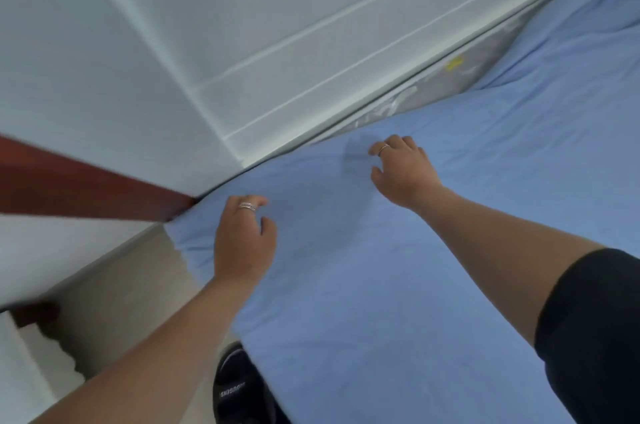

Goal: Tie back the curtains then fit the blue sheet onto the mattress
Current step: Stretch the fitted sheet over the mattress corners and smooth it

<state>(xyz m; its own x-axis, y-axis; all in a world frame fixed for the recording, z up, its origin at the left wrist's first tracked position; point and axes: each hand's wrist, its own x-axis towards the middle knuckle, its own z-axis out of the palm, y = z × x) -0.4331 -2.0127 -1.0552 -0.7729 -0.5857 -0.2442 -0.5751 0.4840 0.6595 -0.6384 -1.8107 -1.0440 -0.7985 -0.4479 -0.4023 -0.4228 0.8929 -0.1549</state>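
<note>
Two hands over the blue sheet point(381, 285) near the mattress corner.
The soft, lightly creased sheet covers most of the mattress point(446, 80), whose shiny grey plastic-wrapped edge shows along the white panelled wall point(242, 25). The left hand point(242, 240), wearing a broad ring, is by the gathered corner; the right hand point(403, 174) is near the sheet's far edge. Both have loosely bent fingers that grip nothing, with the sheet directly beneath them.
</note>
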